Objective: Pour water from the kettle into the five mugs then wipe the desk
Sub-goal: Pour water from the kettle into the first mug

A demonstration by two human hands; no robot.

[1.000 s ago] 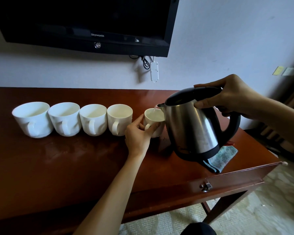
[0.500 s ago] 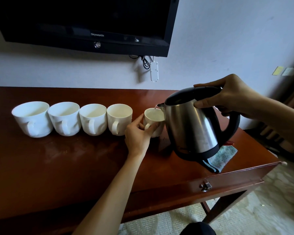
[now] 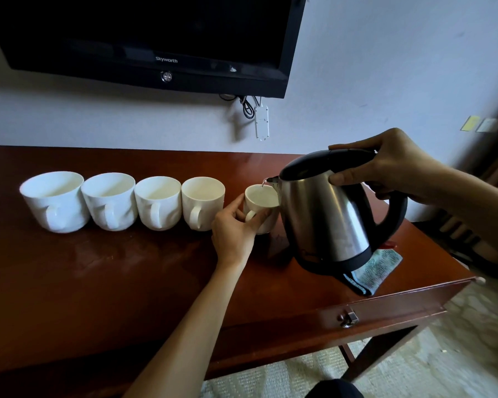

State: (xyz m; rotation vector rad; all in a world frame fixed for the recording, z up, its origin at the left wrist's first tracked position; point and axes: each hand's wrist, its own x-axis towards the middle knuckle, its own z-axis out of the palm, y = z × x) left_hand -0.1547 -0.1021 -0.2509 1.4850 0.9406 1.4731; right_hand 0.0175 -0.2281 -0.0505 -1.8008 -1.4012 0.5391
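Kettle [image 3: 325, 216] gripped at handle by right hand [image 3: 391, 165], tilted, spout over rightmost mug [image 3: 260, 202]. Mug, at 3 o'clock end of row, steadied by left hand [image 3: 236, 228], fingers curled round. Steel kettle judged heavy, rigid; ceramic fragile, slippery when wet.

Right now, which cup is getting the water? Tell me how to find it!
Look at the brown desk under the Skyworth TV, where five white mugs stand in a row. It is the rightmost mug, set apart from the rest, held by the left hand, beneath the kettle spout.
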